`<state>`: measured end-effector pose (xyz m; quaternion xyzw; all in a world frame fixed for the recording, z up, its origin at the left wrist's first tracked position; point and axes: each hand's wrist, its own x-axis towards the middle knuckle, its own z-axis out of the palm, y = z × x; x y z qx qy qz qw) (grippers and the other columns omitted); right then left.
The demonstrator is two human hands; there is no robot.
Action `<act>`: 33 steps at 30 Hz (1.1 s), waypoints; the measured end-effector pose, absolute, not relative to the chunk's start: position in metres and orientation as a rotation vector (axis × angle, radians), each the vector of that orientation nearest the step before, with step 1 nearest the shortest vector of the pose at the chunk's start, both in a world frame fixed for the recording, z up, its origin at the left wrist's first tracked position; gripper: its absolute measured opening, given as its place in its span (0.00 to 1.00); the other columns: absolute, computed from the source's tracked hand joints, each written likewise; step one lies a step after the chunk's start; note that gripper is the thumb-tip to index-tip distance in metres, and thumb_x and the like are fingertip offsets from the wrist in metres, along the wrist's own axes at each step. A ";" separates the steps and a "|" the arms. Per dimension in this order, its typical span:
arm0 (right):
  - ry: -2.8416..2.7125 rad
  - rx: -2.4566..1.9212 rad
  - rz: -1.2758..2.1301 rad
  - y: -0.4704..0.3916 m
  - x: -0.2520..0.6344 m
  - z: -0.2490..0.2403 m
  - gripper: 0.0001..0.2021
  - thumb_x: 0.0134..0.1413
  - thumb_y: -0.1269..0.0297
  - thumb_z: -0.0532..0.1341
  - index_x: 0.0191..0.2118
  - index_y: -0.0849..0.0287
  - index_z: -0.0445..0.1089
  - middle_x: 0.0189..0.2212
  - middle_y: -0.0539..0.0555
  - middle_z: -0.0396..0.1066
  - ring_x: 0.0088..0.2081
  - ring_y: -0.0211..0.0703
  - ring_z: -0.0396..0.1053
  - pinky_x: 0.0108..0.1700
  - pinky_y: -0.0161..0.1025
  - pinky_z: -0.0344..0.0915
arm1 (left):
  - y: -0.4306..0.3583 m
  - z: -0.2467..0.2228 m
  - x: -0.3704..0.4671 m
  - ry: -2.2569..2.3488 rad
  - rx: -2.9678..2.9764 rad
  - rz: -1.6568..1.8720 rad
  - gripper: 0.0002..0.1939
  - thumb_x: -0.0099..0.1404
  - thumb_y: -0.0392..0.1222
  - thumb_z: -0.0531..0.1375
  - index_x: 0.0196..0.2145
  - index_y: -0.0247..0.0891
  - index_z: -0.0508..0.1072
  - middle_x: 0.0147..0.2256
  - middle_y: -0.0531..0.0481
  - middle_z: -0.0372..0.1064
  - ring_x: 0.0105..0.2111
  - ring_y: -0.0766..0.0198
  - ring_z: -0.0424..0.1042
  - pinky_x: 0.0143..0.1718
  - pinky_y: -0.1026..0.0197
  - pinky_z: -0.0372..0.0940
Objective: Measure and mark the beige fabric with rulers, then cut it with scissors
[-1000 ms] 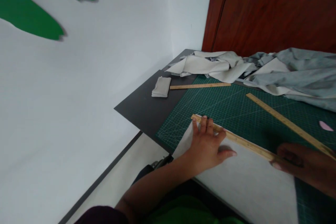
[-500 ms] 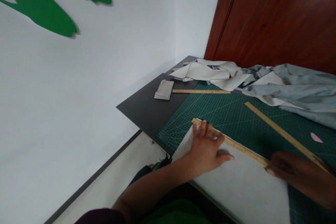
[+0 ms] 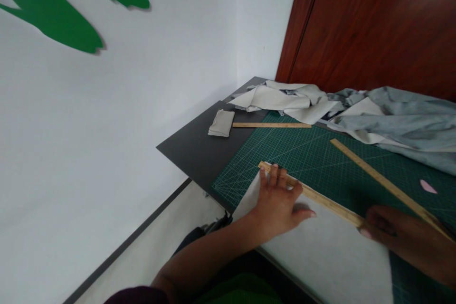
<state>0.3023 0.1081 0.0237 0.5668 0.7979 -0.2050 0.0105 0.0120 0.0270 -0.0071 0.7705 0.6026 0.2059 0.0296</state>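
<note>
A wooden ruler point(image 3: 331, 205) lies along the far edge of a white fabric piece point(image 3: 342, 251) on the green cutting mat point(image 3: 292, 147). My left hand point(image 3: 280, 204) rests flat with fingers spread, its fingertips pressing on the ruler near its left end and the thumb stretched out over the fabric. At the ruler's right end, my right hand point(image 3: 399, 232) is closed, thumb and fingers pinching that end; part of its grip is dark and blurred.
Behind lie a second wooden ruler point(image 3: 377, 175) and a third ruler point(image 3: 272, 125). Folded cloth point(image 3: 221, 123) sits on the dark tabletop point(image 3: 192, 145). Crumpled grey and white fabric point(image 3: 409, 118) lines the back edge. A pink chalk piece point(image 3: 427, 186) is at right. A white wall point(image 3: 142, 95) borders the left.
The whole view has shifted very slightly. Both hands, the ruler and the fabric stay in the same places relative to each other.
</note>
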 end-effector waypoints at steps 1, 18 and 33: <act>2.442 1.759 -0.683 0.108 0.301 0.025 0.19 0.44 0.39 0.55 0.22 0.48 0.71 0.22 0.56 0.76 0.27 0.55 0.77 0.32 0.48 0.67 | 0.027 -0.007 0.012 1.860 2.376 0.633 0.37 0.69 0.72 0.56 0.63 0.43 0.70 0.67 0.33 0.61 0.72 0.31 0.50 0.68 0.23 0.46; 2.405 1.796 -0.886 0.116 0.324 -0.001 0.22 0.46 0.35 0.57 0.26 0.49 0.70 0.24 0.54 0.74 0.30 0.57 0.75 0.34 0.48 0.64 | 0.023 -0.010 0.010 1.801 2.377 0.584 0.43 0.68 0.75 0.55 0.68 0.41 0.65 0.71 0.29 0.54 0.74 0.31 0.43 0.69 0.23 0.40; 2.305 1.840 -1.059 0.109 0.312 0.012 0.20 0.43 0.36 0.60 0.23 0.48 0.69 0.22 0.52 0.69 0.28 0.54 0.71 0.33 0.47 0.63 | 0.025 -0.002 0.015 1.781 2.446 0.572 0.40 0.71 0.68 0.57 0.64 0.30 0.66 0.67 0.30 0.59 0.73 0.36 0.49 0.73 0.34 0.45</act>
